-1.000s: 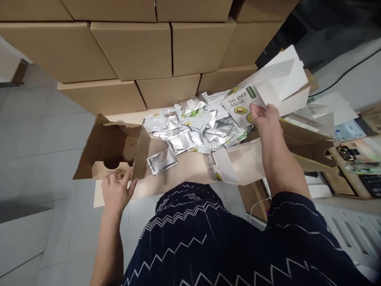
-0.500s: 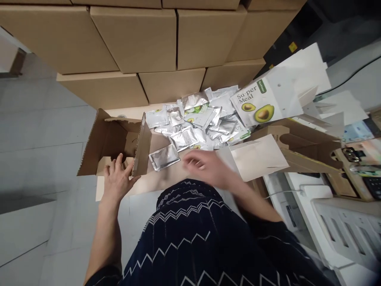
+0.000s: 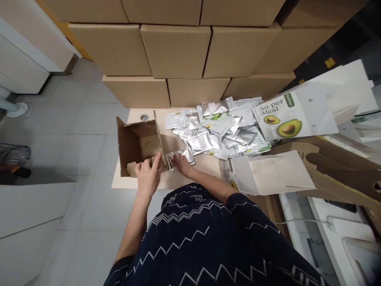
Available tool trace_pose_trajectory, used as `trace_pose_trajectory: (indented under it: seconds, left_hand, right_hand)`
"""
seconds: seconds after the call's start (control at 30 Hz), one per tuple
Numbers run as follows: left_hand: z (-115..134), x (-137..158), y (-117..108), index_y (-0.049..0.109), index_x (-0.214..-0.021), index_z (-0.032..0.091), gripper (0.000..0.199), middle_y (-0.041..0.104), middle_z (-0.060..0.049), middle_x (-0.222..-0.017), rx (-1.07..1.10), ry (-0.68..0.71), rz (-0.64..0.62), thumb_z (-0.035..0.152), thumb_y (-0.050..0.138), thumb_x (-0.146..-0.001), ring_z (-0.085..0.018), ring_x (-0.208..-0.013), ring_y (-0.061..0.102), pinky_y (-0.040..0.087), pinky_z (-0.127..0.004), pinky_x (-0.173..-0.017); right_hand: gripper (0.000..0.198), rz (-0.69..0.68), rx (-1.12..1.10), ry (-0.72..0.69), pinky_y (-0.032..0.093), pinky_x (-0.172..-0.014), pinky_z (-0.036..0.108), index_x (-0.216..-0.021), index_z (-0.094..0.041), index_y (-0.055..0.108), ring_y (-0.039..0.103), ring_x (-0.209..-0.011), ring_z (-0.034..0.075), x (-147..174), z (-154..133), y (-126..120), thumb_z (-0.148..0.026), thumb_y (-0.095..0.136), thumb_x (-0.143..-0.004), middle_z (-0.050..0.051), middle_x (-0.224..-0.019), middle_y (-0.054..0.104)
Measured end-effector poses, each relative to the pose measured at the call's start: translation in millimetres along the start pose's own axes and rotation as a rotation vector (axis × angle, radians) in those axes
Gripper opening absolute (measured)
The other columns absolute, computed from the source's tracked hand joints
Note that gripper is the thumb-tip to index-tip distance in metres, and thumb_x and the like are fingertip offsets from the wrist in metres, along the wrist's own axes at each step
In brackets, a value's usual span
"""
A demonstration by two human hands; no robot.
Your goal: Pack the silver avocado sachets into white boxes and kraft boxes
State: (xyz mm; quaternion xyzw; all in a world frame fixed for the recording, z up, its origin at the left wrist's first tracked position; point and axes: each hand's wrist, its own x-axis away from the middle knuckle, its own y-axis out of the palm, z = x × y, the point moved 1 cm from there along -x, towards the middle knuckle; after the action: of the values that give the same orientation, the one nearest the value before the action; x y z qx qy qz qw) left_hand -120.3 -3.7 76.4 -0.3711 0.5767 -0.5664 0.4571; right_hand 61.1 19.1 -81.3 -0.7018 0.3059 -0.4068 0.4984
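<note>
An open cardboard box (image 3: 127,147) stands at the left of the work surface, its opening towards me. My left hand (image 3: 149,174) grips the near right corner of this box, fingers curled over its front edge and one along the right wall. To the right of it, my right hand (image 3: 183,163) lies palm down with fingers spread on a silver foil sachet (image 3: 172,159). Beyond that hand spreads a pile of silver and white sachets (image 3: 201,143), some printed with avocados.
Closed cardboard boxes (image 3: 175,51) are stacked behind the surface. On the right lean a printed Su-per Meal carton (image 3: 279,117) and an open white carton (image 3: 276,172), beside a larger brown box (image 3: 342,174). Grey floor (image 3: 83,159) lies to the left.
My right hand has moved left and come down on the silver sachet beside the box. My left hand has shifted to the box's near right corner. The camera view has shifted too.
</note>
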Motion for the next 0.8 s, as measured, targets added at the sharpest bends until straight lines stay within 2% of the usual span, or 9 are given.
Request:
trace_pose_trajectory:
  seconds: [0.13,0.23,0.33,0.43,0.5,0.63,0.7,0.8]
  left_hand:
    - [4,16,-10,0.04,-0.154,0.014,0.057,0.07,-0.014,-0.094,-0.087,-0.093,-0.044,0.023,0.044,-0.097,-0.026,-0.089,0.065,0.045,-0.042,-0.088]
    - [9,30,-22,0.055,-0.14,0.009,0.047,0.073,-0.015,-0.092,-0.109,-0.119,-0.143,0.031,0.042,-0.1,-0.028,-0.091,0.068,0.047,-0.037,-0.077]
    - [17,40,-33,0.067,-0.121,0.018,0.04,0.074,-0.012,-0.105,-0.017,-0.055,-0.332,0.041,0.04,-0.102,-0.027,-0.098,0.069,0.047,-0.032,-0.073]
    - [17,41,-32,0.067,-0.118,0.025,0.037,0.073,-0.007,-0.104,0.019,-0.064,-0.512,0.039,0.036,-0.104,-0.024,-0.092,0.069,0.047,-0.031,-0.07]
    - [11,35,-22,0.064,-0.125,0.024,0.035,0.071,-0.009,-0.104,-0.057,-0.081,-0.488,0.036,0.039,-0.103,-0.026,-0.094,0.067,0.048,-0.033,-0.074]
    - [-5,25,6,0.06,-0.132,0.02,0.042,0.063,-0.017,-0.124,-0.169,-0.045,-0.265,0.04,0.056,-0.095,-0.033,-0.113,0.058,0.046,-0.041,-0.09]
    - [-10,23,18,0.062,-0.129,0.023,0.038,0.065,-0.015,-0.125,-0.148,0.004,-0.245,0.04,0.054,-0.096,-0.032,-0.117,0.057,0.042,-0.045,-0.097]
    - [-7,21,31,0.068,-0.113,0.024,0.031,0.072,-0.01,-0.104,-0.112,0.015,-0.319,0.035,0.042,-0.102,-0.027,-0.1,0.064,0.043,-0.043,-0.09]
  right_hand:
    - [0.05,0.105,-0.034,-0.009,0.039,-0.106,0.055,-0.144,-0.011,0.052,0.044,-0.134,0.037,11,10,16,-0.013,0.025,-0.102,0.02,-0.154,0.044]
    - [0.047,0.134,-0.079,-0.001,0.041,-0.104,0.051,-0.141,-0.014,0.057,0.047,-0.131,0.034,17,20,21,-0.011,0.031,-0.101,0.016,-0.15,0.051]
    - [0.046,0.182,-0.132,0.019,0.038,-0.108,0.05,-0.14,-0.016,0.058,0.044,-0.136,0.032,23,24,23,-0.01,0.038,-0.099,0.014,-0.15,0.051]
    - [0.046,0.193,-0.17,0.036,0.036,-0.111,0.051,-0.139,-0.018,0.059,0.043,-0.138,0.031,30,22,24,-0.009,0.039,-0.099,0.014,-0.15,0.052]
    - [0.045,0.188,-0.198,0.024,0.037,-0.11,0.05,-0.137,-0.019,0.061,0.046,-0.136,0.03,34,21,22,-0.01,0.039,-0.099,0.012,-0.147,0.055]
    - [0.05,0.277,-0.374,-0.007,0.042,-0.109,0.048,-0.136,-0.02,0.063,0.051,-0.132,0.028,41,22,8,-0.006,0.04,-0.093,0.011,-0.144,0.059]
    - [0.054,0.424,-0.582,0.033,0.043,-0.109,0.046,-0.136,-0.019,0.063,0.055,-0.129,0.025,45,24,-7,-0.005,0.041,-0.089,0.011,-0.14,0.062]
    - [0.047,0.783,-1.02,0.161,0.049,-0.104,0.042,-0.132,-0.019,0.065,0.063,-0.12,0.023,60,23,-49,-0.016,0.045,-0.09,0.011,-0.129,0.069]
